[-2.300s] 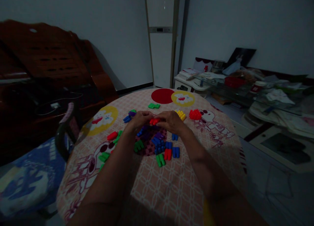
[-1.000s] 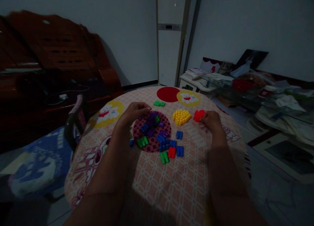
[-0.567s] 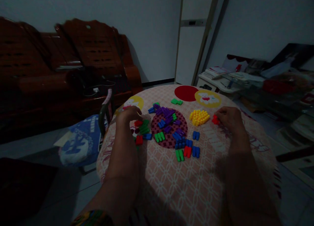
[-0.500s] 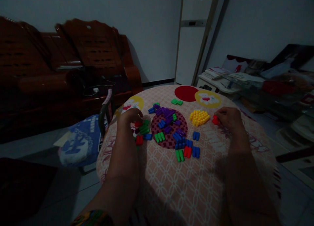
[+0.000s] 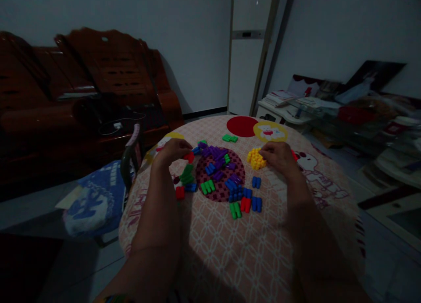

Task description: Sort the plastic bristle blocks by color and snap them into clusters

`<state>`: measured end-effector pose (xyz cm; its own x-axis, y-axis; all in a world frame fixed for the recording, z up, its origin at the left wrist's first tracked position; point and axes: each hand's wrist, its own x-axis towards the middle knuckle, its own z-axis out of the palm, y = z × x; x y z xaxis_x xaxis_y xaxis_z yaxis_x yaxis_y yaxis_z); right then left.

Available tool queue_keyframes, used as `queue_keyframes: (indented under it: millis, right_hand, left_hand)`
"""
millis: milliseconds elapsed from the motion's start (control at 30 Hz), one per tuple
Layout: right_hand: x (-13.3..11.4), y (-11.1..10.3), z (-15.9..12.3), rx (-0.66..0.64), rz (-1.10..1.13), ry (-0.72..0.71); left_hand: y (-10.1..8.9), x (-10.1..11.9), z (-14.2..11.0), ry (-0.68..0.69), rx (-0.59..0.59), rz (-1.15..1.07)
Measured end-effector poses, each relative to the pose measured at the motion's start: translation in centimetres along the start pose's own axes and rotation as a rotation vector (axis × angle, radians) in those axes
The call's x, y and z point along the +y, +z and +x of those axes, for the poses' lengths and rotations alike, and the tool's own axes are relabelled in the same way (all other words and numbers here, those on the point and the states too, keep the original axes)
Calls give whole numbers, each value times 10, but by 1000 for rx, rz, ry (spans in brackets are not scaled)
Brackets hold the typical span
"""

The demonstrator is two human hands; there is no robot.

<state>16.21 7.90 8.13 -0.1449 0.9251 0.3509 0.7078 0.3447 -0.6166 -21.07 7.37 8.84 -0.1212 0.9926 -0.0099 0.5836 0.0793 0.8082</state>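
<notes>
Left hand (image 5: 173, 151) and right hand (image 5: 279, 157) forward, well apart

Left forearm (image 5: 158, 228) bare, angled up and slightly right; wrist (image 5: 159, 163) bent, back of hand up, fingers (image 5: 184, 146) curled rightward, tips close together in a pinch. Right forearm (image 5: 307, 219) also bare, slanting up and left; back of hand up, fingers (image 5: 268, 148) bent, pointing left. Right grip partly hidden, can't tell how tight.

A brown wooden sofa (image 5: 108, 59) sits at ten o'clock. A tall white air conditioner (image 5: 245, 70) stands at one o'clock. At two o'clock, papers (image 5: 278, 98) lie on a white cabinet (image 5: 268, 108). At eight, a blue-and-white cloth (image 5: 95, 202) covers a chair (image 5: 126, 162).
</notes>
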Motion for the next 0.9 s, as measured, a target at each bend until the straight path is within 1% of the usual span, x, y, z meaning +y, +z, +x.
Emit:
queue_keyframes:
  millis: [67,100,167,233,300,400,500,600,700,767,800,900]
  right_hand:
    - [-17,14,-3,-82,83,-59]
    - [-25,22,-5,-110,119,-91]
    - [-39,37,-8,-131,168,-175]
    - [-49,49,-11,-140,167,-295]
    - [-53,55,-12,-125,101,-366]
    - [-54,55,-14,-117,-28,-381]
    - [-52,52,-15,-117,-87,-411]
    - [-52,47,-14,-117,-86,-423]
    - [-44,30,-10,-92,-24,-324]
    - [-30,9,-6,-10,30,-186]
    - [-19,-3,-5,59,51,-90]
    - [20,-43,-7,241,181,258]
  left_hand:
    - [16,21,-6,107,-20,-210]
    - [26,32,-8,134,-53,-287]
    - [47,49,-11,158,-134,-381]
    - [67,61,-12,171,-200,-422]
    - [83,66,-11,173,-236,-450]
    - [99,66,-9,143,-237,-481]
    - [110,66,-8,114,-235,-529]
    - [117,67,-10,104,-280,-580]
    - [119,69,-12,89,-338,-626]
    - [118,70,-13,73,-341,-641]
    - [116,70,-13,66,-336,-639]
    - [111,71,-12,59,-315,-627]
